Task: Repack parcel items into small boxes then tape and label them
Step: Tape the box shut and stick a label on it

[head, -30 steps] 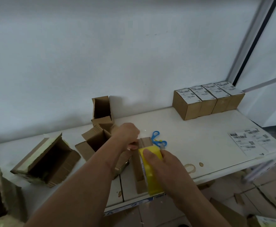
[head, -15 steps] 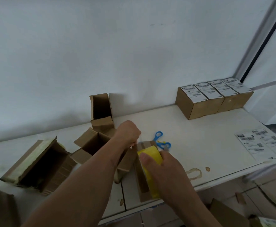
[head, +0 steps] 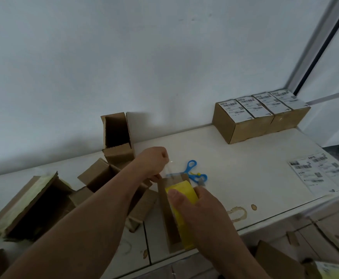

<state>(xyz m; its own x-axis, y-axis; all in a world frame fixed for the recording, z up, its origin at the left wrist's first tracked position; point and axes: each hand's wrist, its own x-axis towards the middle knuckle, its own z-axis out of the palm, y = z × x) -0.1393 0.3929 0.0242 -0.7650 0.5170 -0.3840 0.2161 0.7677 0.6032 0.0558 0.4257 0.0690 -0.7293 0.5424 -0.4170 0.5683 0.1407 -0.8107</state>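
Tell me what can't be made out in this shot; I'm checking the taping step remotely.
Head view only:
- Small box being taped: the right hand and yellow tape roll cover most of its top, so the seam is hidden.
- Left hand: its fingertips curl under, so its grip on the clear tape is unclear.
- Labels on the four boxes and the label sheet: print too small.
- Scissors: blades hidden behind the box.

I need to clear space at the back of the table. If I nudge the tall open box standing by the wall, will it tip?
Probably, if pushed high: the tall open box stands upright on a narrow base. Its interior looks dark and seemingly empty, so likely light and easily toppled. Pushed near its bottom, it should slide on the smooth white table.
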